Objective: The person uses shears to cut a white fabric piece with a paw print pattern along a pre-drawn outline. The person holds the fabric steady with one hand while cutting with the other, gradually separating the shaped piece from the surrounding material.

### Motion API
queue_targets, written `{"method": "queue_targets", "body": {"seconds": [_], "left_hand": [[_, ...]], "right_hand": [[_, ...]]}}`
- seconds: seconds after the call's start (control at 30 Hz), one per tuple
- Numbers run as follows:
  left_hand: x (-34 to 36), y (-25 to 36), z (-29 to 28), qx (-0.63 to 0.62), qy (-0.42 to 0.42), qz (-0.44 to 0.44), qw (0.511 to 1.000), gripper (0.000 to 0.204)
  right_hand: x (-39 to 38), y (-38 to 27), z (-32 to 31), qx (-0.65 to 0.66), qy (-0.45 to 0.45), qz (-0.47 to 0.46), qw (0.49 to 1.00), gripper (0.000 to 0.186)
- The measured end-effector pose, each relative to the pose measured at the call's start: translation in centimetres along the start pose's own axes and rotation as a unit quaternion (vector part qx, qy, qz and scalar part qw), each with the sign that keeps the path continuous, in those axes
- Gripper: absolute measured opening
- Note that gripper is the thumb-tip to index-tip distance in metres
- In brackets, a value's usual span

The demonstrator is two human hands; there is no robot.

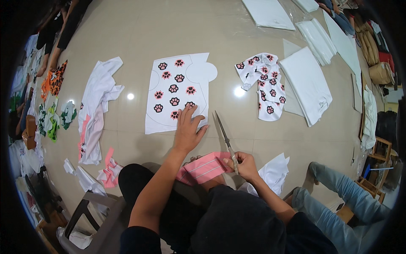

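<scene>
We note the left hand [187, 129] released, palm flat on the paw-print fabric [175, 95] lying on the floor [139, 34]; right hand [245, 165] grasps scissors [224, 135] just right of that fabric.

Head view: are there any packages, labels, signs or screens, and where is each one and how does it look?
Clear plastic bags holding folded white fabric: on the floor at upper right, flat and rectangular, glossy.
Flat white rectangular packet: on the floor at the top edge, right of centre.
No labels, signs or screens can be made out.
</scene>
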State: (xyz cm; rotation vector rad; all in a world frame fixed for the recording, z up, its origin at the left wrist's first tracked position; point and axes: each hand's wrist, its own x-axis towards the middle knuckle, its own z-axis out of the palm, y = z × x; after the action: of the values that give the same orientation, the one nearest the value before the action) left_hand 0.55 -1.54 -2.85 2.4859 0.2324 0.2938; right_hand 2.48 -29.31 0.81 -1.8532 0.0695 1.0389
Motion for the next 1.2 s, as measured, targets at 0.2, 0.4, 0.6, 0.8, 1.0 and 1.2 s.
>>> {"method": "queue_targets", "body": {"seconds": [0.2, 0.4, 0.6, 0.8, 1.0, 1.2], "left_hand": [[0.0, -0.1, 1.0, 0.013, 0.039, -0.001, 0.999, 0.015], [-0.1, -0.1, 0.9, 0.004, 0.055, 0.004, 0.998, 0.014], [-0.1, 0.0, 0.7, 0.0, 0.055, 0.008, 0.998, 0.014], [0.0, 0.1, 0.6, -0.003, 0.055, 0.008, 0.998, 0.015], [0.0, 0.1, 0.6, -0.001, 0.054, 0.007, 0.999, 0.016], [0.0, 0.1, 0.5, -0.003, 0.057, 0.011, 0.998, 0.016]], "right_hand": [[1.3, 0.1, 0.3, 0.014, -0.018, 0.008, 1.0, 0.029], [1.1, -1.7, 0.7, 0.072, -0.046, 0.046, 0.995, 0.03], [1.4, -3.2, 1.6, 0.101, -0.061, 0.062, 0.991, 0.031], [2.8, -3.9, 2.3, 0.091, -0.066, 0.054, 0.992, 0.028], [3.3, -4.5, 2.6, 0.111, -0.058, 0.049, 0.991, 0.027], [3.4, -4.3, 2.7, 0.1, -0.057, 0.041, 0.993, 0.025]]}}
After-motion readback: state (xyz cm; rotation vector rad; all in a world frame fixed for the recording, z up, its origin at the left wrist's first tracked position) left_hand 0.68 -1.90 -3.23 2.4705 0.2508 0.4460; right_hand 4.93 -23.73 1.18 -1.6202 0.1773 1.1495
